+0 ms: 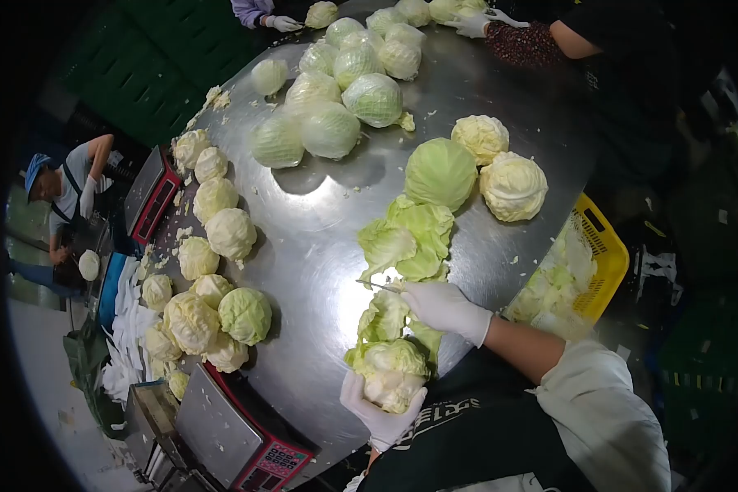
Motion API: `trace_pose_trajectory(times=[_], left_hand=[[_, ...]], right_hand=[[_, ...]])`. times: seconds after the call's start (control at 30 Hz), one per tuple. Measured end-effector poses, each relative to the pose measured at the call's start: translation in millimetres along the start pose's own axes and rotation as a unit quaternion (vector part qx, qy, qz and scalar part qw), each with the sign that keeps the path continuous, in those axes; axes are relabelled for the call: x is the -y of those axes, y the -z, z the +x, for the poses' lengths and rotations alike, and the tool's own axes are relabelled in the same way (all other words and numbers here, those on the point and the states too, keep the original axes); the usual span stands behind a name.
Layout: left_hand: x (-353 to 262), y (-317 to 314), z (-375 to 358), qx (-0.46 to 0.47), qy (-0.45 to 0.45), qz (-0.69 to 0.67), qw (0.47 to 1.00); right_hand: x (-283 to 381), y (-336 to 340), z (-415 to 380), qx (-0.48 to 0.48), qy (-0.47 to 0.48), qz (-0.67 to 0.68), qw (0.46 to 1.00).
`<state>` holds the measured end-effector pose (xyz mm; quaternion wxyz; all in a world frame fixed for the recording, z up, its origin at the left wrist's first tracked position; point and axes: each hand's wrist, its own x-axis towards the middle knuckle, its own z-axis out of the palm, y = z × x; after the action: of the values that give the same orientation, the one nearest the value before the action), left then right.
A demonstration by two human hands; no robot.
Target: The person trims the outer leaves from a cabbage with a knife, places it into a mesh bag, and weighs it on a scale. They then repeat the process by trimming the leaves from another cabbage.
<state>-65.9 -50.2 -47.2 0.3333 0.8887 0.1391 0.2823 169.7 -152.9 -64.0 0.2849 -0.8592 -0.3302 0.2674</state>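
Observation:
My left hand (381, 420), in a white glove, is closed around the underside of a cabbage (395, 373) at the table's near edge. The cabbage is partly trimmed, with pale inner leaves showing and loose green leaves around its far side. Just beyond it, my gloved right hand (447, 310) grips a knife (377, 285); its thin blade points left and the handle is hidden in my fingers. Loose green leaves (410, 238) lie on the metal beyond the blade. A whole green cabbage (440, 174) sits behind them, beside two paler cabbages (513, 187).
On the steel table (303, 254), wrapped cabbages (330, 129) are heaped at the far side and trimmed cabbages (231, 234) line the left. Scales (246, 435) stand at the left edge. A yellow crate (607, 262) holds leaves at right. Co-workers' gloved hands (471, 25) are across the table.

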Motion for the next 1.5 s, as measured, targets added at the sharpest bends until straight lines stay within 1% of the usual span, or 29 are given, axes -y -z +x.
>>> trace_pose_trajectory(times=[0.1, 0.17, 0.27, 0.33, 0.37, 0.43, 0.5, 0.6, 0.63, 0.7, 0.73, 0.77, 0.8, 0.83, 0.87, 0.9, 0.97, 1.03, 1.07, 1.1, 1.13, 1.17, 1.23, 1.27, 1.3, 1.33, 1.4, 1.43, 1.5], left_hand=[[12, 3, -17, -0.038, 0.068, -0.043, 0.996], [19, -4, -20, -0.088, 0.160, -0.170, 0.968], [16, -8, -15, -0.088, 0.176, -0.152, 0.969], [12, -10, -10, -0.076, 0.155, -0.114, 0.978], [10, -10, -8, -0.064, 0.134, -0.075, 0.986], [7, -11, -5, -0.062, 0.133, -0.067, 0.987], [5, -14, -2, -0.062, 0.131, -0.058, 0.988], [3, -17, 2, -0.091, 0.137, -0.083, 0.983], [3, -15, 3, -0.082, 0.145, -0.080, 0.983], [2, -12, 5, -0.073, 0.152, -0.077, 0.983], [2, -10, 5, -0.070, 0.153, -0.082, 0.982], [3, -9, 5, -0.068, 0.155, -0.087, 0.982], [6, -7, 3, -0.069, 0.155, -0.087, 0.982], [11, -3, -1, -0.072, 0.185, -0.144, 0.969], [15, 3, -5, -0.075, 0.217, -0.200, 0.953], [17, 9, -10, -0.079, 0.219, -0.198, 0.952], [25, 25, -21, -0.090, 0.289, -0.339, 0.891], [45, 51, -45, -0.058, 0.288, -0.337, 0.895], [49, 62, -53, -0.031, 0.298, -0.365, 0.881], [49, 69, -58, -0.004, 0.309, -0.393, 0.866], [49, 69, -64, -0.016, 0.318, -0.411, 0.854], [48, 66, -70, -0.021, 0.322, -0.409, 0.854], [39, 53, -63, -0.066, 0.335, -0.334, 0.879], [36, 47, -58, -0.065, 0.292, -0.297, 0.907], [30, 39, -53, -0.067, 0.292, -0.297, 0.907], [23, 31, -47, -0.084, 0.306, -0.322, 0.892], [17, 31, -44, -0.103, 0.341, -0.366, 0.859], [14, 36, -41, -0.105, 0.340, -0.365, 0.860], [11, 45, -34, -0.077, 0.384, -0.398, 0.829]], right_hand=[[17, 4, -17, -0.002, -0.013, 0.031, 0.999], [32, 11, -32, -0.007, -0.024, 0.055, 0.998], [47, -3, -67, 0.026, 0.041, 0.144, 0.988], [53, -12, -85, -0.060, 0.194, 0.080, 0.976], [57, -8, -90, -0.061, 0.192, 0.079, 0.976], [71, 3, -98, 0.000, 0.142, -0.055, 0.988], [69, -3, -96, -0.033, 0.140, -0.113, 0.983], [52, -13, -85, -0.034, 0.107, 0.035, 0.993], [39, -22, -79, -0.035, 0.108, 0.035, 0.993], [17, -34, -66, -0.132, 0.129, 0.120, 0.975], [13, -34, -67, -0.133, 0.130, 0.120, 0.975], [8, -32, -67, -0.076, 0.041, 0.256, 0.963], [7, -28, -66, -0.015, -0.049, 0.384, 0.922], [6, -27, -66, 0.047, -0.137, 0.500, 0.854], [4, -32, -65, 0.026, -0.153, 0.545, 0.824], [-9, -40, -60, 0.030, -0.151, 0.544, 0.825], [-46, -53, -52, -0.086, -0.184, 0.530, 0.823], [-57, -32, -50, -0.133, -0.167, 0.489, 0.846], [-38, 1, -59, -0.093, -0.172, 0.416, 0.888], [-34, -1, -60, -0.090, -0.171, 0.416, 0.889], [-29, -8, -64, -0.163, -0.073, 0.210, 0.961], [-22, -13, -67, -0.225, 0.033, -0.007, 0.974], [29, -1, -74, -0.047, 0.065, 0.074, 0.994], [57, 5, -77, 0.040, 0.061, 0.068, 0.995], [77, 5, -79, 0.129, 0.055, 0.060, 0.988], [85, 0, -77, 0.130, 0.055, 0.059, 0.988], [94, -7, -74, 0.229, 0.120, 0.086, 0.962], [89, -16, -72, 0.229, 0.123, 0.086, 0.962], [77, -37, -61, 0.209, 0.261, 0.158, 0.929]])
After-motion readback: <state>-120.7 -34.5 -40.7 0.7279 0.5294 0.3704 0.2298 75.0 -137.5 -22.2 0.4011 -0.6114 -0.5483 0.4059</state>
